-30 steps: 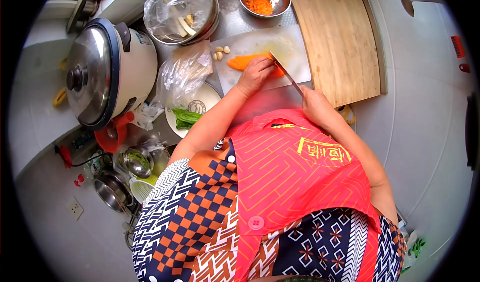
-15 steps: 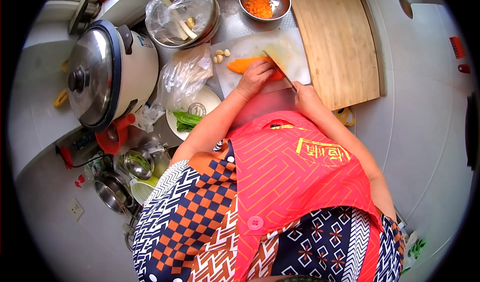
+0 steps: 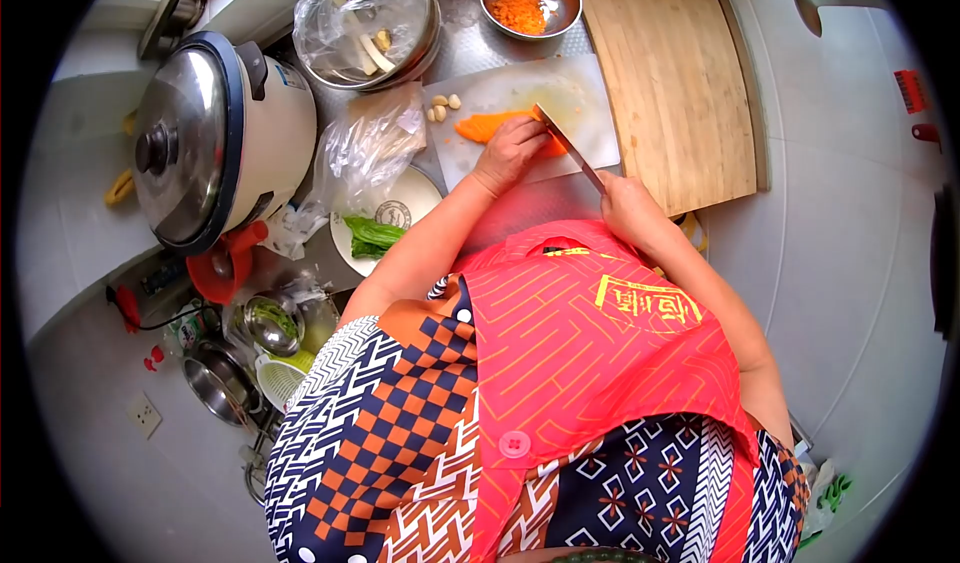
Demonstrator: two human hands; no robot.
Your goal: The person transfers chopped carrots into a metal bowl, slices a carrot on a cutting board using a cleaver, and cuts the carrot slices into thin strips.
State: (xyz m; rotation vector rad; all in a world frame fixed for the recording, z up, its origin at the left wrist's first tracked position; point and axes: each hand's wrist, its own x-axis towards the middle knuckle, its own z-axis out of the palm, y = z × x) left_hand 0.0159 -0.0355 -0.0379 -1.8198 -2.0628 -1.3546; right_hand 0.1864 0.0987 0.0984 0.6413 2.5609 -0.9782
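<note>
Left hand bunched, pinning carrot; right hand, four o'clock of it, wrapped round knife. Tuck fingertips, slice evenly.

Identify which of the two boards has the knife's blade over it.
The white board, the smaller one; the left hand presses an orange vegetable there beside the knife. The other board is tan wood.

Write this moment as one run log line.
left hand: on carrot | right hand: holds knife at carrot | carrot: on white board | garlic: beside carrot | orange bits: in bowl
</note>
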